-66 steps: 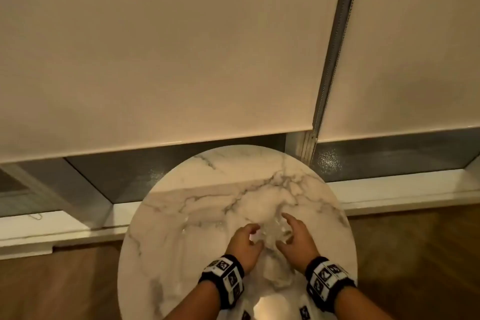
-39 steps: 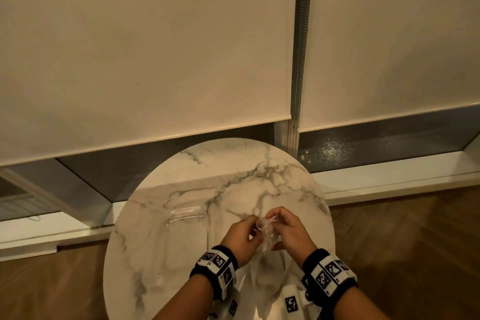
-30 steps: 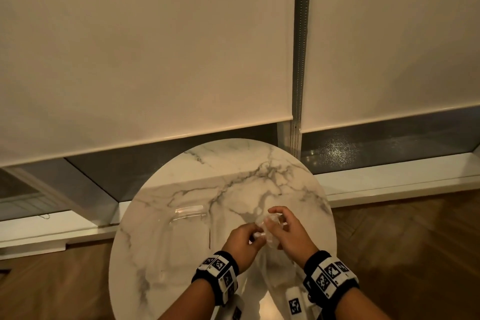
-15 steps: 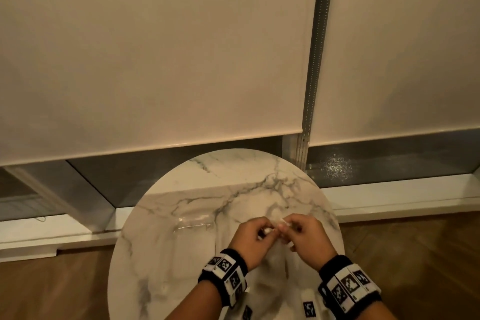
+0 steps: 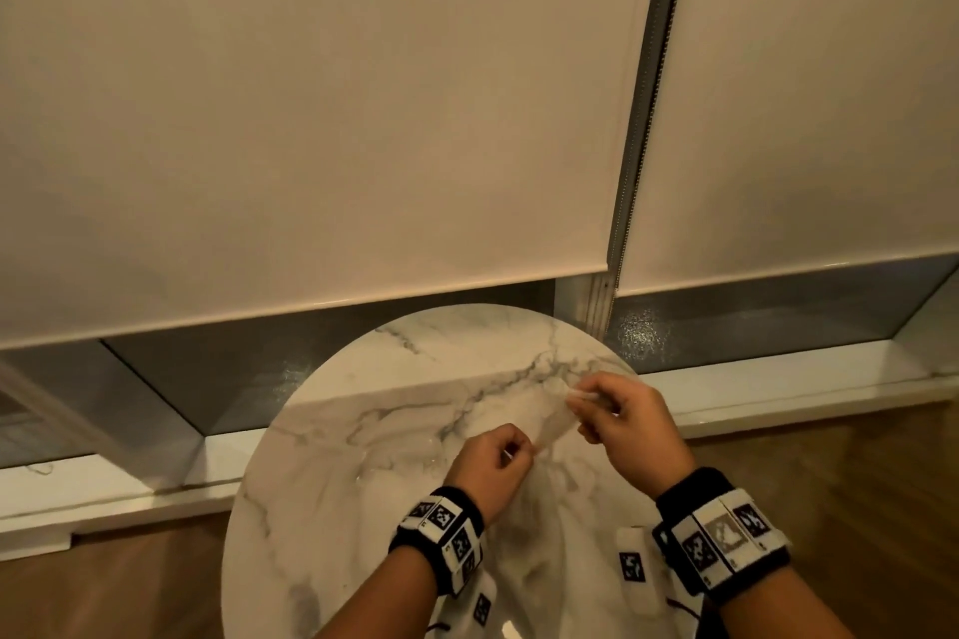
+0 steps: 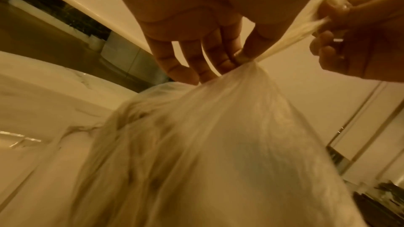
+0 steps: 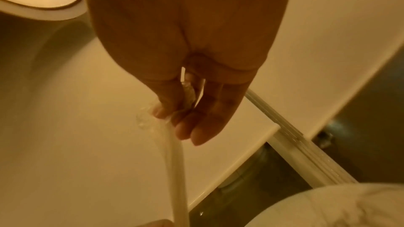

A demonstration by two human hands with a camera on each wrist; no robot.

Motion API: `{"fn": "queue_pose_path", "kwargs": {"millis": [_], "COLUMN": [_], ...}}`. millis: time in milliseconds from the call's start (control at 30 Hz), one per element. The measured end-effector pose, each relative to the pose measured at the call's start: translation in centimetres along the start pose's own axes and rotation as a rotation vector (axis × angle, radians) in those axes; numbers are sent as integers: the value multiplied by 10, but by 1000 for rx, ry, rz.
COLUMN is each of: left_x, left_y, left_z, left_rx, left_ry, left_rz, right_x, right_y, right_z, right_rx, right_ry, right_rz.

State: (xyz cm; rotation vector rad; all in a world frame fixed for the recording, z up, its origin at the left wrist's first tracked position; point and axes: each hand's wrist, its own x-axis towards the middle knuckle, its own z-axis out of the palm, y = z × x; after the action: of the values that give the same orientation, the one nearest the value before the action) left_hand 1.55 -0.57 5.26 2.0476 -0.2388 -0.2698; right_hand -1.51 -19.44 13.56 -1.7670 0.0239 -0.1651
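Plastic bag (image 6: pixel 196 144) taut between hands (image 5: pixel 488 470) (image 5: pixel 633 431)

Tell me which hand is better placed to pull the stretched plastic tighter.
Right. The right hand pinches the end of the strip stretched from the plastic bag, above the table with free room beyond. The left hand pinches the gathered neck, the bag's bulk below it, so it probably suits anchoring.

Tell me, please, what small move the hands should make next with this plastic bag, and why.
Probably bring the right hand slightly toward the left hand. The plastic bag is stretched thin and taut between their two pinches, while its body hangs bunched below the left hand; pulling further might tear the film rather than open it.
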Motion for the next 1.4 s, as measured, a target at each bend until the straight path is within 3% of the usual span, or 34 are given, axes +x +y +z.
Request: {"fn": "queue_pose_path", "kwargs": {"millis": [267, 333, 433, 567, 767, 833, 1033, 1167, 1400], "left_x": [11, 12, 12, 9, 16, 15, 3, 3, 14], "left_y": [12, 14, 20, 37, 41, 34, 16, 20, 9], "left_z": [-6, -8, -9, -12, -16, -17, -9, -5, -20], "left_rx": [-98, -133, -229, -296, -600, -624, -423, -364, -278], "left_ry": [-93, -98, -96, -130, -13, -39, -219, -149, 3], "left_rz": [-8, -1, 25, 38, -228, -217, 19, 54, -112], "right_x": [-7, -16, -35, -43, -41, -41, -43, -41, -41], "right_y": [2, 13, 19, 36, 53, 56, 61, 60, 65], "right_z": [15, 15, 21, 34, 39, 41, 42, 39, 14], "right_rx": [147, 30, -409, -363, -432, -402, -242, -177, -149], "right_ry": [37, -22, -265, -74, -29, -6, -27, -31, 110], "right_rz": [118, 192, 250, 82, 97, 114, 138, 145, 154]}}
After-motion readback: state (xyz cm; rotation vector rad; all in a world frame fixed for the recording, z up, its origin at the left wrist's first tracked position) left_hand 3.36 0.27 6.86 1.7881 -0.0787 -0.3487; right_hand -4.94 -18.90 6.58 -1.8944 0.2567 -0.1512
